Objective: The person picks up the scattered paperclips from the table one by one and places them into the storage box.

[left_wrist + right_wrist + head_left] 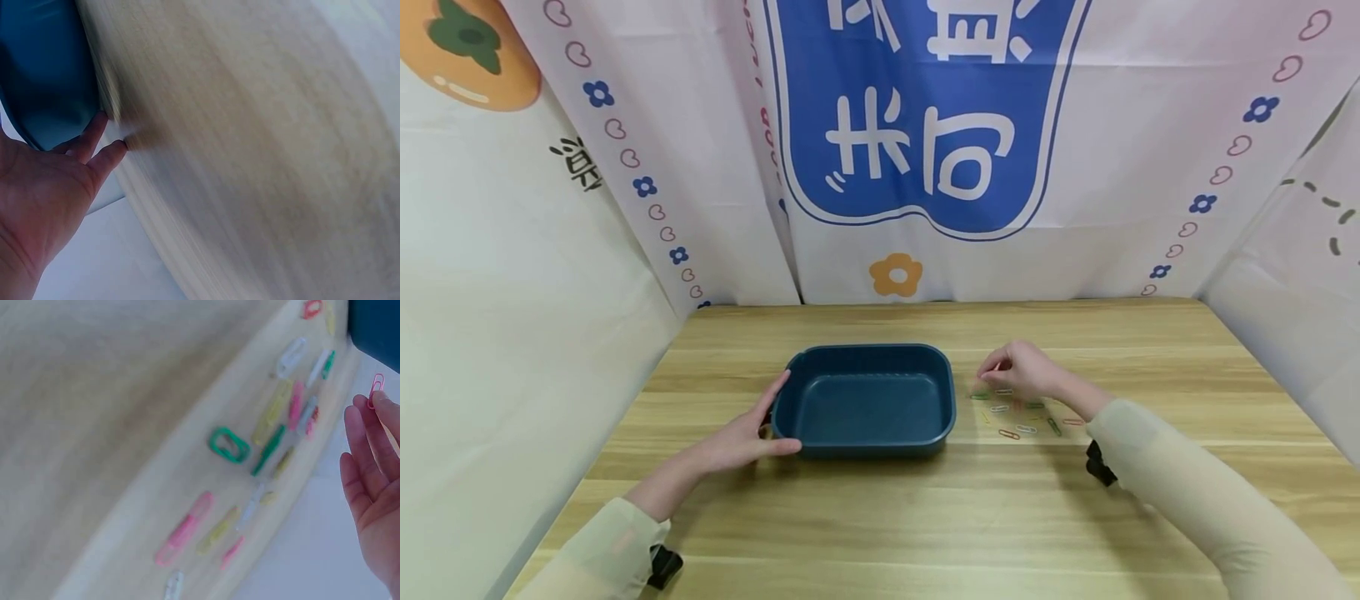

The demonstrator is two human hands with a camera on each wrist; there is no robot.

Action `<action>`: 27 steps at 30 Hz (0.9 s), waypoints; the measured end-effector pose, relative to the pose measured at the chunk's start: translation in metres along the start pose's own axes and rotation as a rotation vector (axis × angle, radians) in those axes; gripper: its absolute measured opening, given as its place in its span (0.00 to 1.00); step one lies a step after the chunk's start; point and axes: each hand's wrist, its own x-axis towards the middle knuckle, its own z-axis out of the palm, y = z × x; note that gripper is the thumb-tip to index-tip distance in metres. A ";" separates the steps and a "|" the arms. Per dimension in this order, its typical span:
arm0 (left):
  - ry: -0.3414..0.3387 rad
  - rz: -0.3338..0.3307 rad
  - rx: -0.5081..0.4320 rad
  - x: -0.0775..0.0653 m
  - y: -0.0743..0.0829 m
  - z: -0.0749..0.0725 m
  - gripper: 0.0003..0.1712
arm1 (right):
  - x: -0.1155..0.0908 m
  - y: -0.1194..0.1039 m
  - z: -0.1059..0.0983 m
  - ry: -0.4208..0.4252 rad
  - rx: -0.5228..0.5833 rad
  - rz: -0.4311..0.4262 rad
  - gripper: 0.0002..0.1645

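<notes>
A dark blue rectangular plastic basin (871, 410) stands on the table. My left hand (741, 437) rests against its left end, thumb and fingers spread, the thumb at the near left corner and the index finger along the left rim. To the right of the basin, my right hand (1024, 371) is raised over scattered paper clips. It pinches a pink paper clip (377, 387) between thumb and index finger, while the other fingers are loosely bent. Below lie several coloured clips, among them a green paper clip (229, 445) and a pink-red paper clip (184, 530).
The wood-grain table (880, 517) runs back to a white printed cloth (1112, 167) hung behind it. More white cloth (512, 333) hangs at the left side. A black wrist device (1101, 464) sits under the right sleeve, and another black device (664, 567) under the left.
</notes>
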 end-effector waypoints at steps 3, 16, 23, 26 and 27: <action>0.001 -0.005 0.002 0.001 0.001 0.000 0.61 | 0.000 -0.002 -0.006 0.016 -0.005 -0.033 0.07; 0.000 -0.016 -0.018 0.001 -0.003 0.002 0.60 | -0.004 -0.002 -0.014 0.035 0.088 -0.048 0.07; 0.001 -0.020 -0.031 0.001 -0.002 0.003 0.60 | -0.002 -0.005 -0.022 0.068 0.135 -0.001 0.07; 0.003 -0.019 -0.026 0.001 -0.002 0.003 0.59 | 0.000 -0.008 -0.024 0.073 0.162 0.019 0.07; 0.003 -0.019 -0.026 0.001 -0.002 0.002 0.59 | 0.001 -0.010 -0.026 0.073 0.178 0.030 0.07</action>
